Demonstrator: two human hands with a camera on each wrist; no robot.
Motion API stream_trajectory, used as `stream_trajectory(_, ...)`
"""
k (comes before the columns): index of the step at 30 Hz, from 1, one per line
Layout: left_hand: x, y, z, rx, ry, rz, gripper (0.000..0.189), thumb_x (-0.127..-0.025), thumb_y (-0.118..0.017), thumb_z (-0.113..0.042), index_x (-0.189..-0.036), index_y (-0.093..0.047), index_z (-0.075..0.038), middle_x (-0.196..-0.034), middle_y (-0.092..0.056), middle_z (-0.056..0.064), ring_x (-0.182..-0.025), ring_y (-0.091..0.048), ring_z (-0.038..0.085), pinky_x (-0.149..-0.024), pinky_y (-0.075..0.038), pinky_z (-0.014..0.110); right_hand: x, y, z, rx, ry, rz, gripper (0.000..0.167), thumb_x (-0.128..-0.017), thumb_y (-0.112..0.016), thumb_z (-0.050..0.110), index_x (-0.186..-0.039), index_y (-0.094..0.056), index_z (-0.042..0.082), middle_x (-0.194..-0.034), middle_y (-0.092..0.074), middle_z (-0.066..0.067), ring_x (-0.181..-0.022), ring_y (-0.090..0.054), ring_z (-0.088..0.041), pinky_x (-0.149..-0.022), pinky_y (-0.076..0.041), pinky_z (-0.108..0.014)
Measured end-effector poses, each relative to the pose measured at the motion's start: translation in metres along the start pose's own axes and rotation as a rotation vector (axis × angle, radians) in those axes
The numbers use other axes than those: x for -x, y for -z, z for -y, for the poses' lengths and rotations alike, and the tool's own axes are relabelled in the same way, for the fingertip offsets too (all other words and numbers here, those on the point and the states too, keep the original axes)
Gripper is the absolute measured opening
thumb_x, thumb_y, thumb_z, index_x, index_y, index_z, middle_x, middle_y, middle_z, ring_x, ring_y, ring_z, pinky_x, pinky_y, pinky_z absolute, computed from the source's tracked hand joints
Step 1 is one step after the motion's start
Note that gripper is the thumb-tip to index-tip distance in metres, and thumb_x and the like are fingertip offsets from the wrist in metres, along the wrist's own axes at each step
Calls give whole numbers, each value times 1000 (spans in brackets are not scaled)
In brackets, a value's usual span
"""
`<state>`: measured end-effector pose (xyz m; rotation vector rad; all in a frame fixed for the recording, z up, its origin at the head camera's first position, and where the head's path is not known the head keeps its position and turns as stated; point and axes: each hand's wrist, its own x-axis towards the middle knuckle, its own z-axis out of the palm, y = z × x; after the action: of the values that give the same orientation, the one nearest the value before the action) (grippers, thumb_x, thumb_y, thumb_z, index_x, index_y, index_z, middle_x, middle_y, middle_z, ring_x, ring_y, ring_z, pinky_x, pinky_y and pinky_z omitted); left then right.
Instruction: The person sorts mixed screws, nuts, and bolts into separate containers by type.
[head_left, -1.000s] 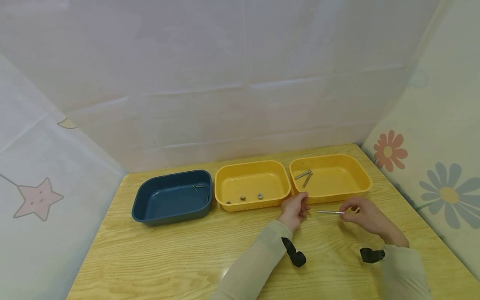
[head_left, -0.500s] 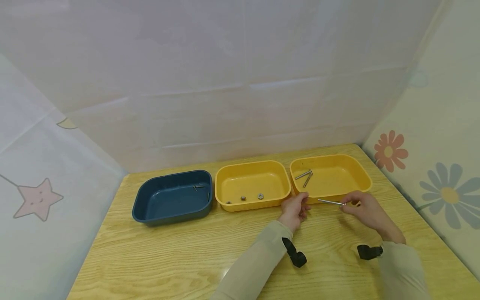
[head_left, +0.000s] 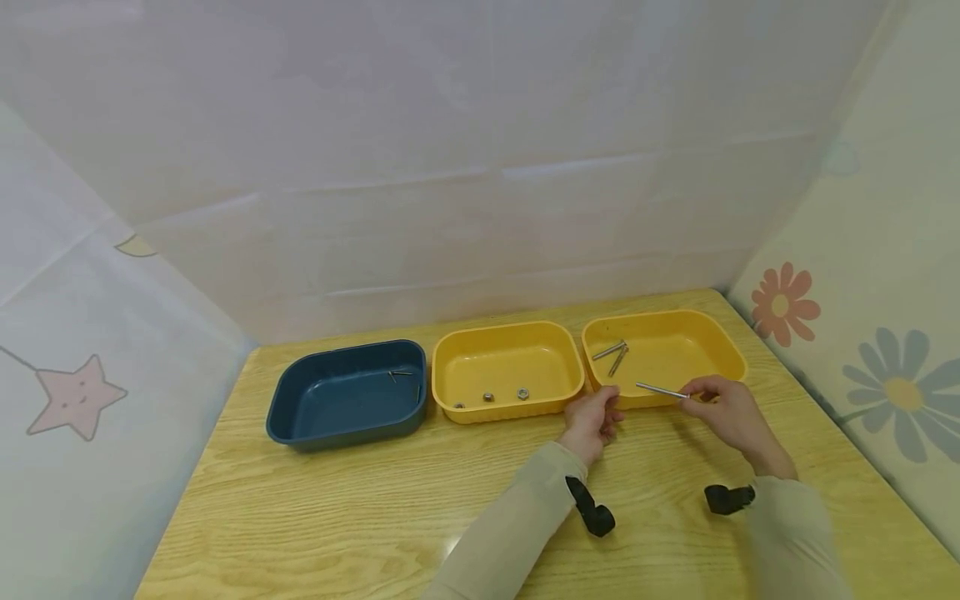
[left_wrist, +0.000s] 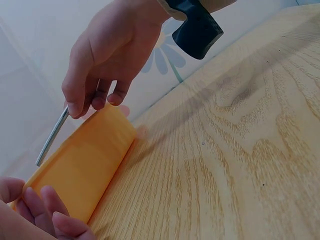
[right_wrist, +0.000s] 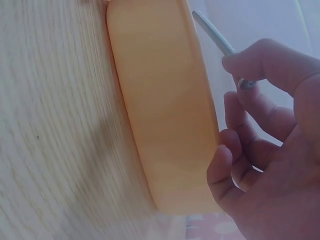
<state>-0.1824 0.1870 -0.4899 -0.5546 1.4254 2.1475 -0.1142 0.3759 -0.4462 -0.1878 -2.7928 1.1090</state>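
Note:
My right hand (head_left: 731, 415) pinches a long silver bolt (head_left: 660, 390) near its head, between thumb and fingers. The shank points left, over the front rim of the right yellow tray (head_left: 697, 358). In the right wrist view the bolt (right_wrist: 216, 35) shows beside the tray's upper edge, its head at the fingertips. My left hand (head_left: 588, 423) holds the same tray at its front left corner. The left wrist view has the left thumb at the rim and the fingers (left_wrist: 52, 202) against the outer wall. Two more bolts (head_left: 618, 360) lie inside this tray, on the left.
A middle yellow tray (head_left: 510, 410) holds several nuts (head_left: 522, 393) along its front side. Left of it stands a dark blue tray (head_left: 337, 437) with several small thin screws (head_left: 402, 373). The trays form a row on the wooden table (head_left: 360, 517), with cloth-covered walls behind and beside.
My right hand has risen and moved forward with the bolt, from in front of the right yellow tray to over its front rim. The left hand stays at the tray's corner.

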Motion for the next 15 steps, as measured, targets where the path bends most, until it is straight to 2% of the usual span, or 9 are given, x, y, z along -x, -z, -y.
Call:
stream_trajectory(10,0,-1,0,-3,-7,-2,8,-78,-77,-20,-76,-72,-13,-71,-67,-4,-50,-54,6,-48,-32,19,-7,-1,4,33,-7,0,22,-90,-67,22,-100,-69,1,-106,-64,-19,-88,-50,-25,-73,-39,-30)
stream_trajectory(15,0,-1,0,2,-7,1,8,-78,-76,-19,-75,-72,-13,-70,-67,-4,-49,-53,6,-47,-32,19,-11,-1,8,57,-2,12,22,-90,-66,22,-98,-69,2,-104,-63,-18,-81,-47,-24,-67,-38,-31)
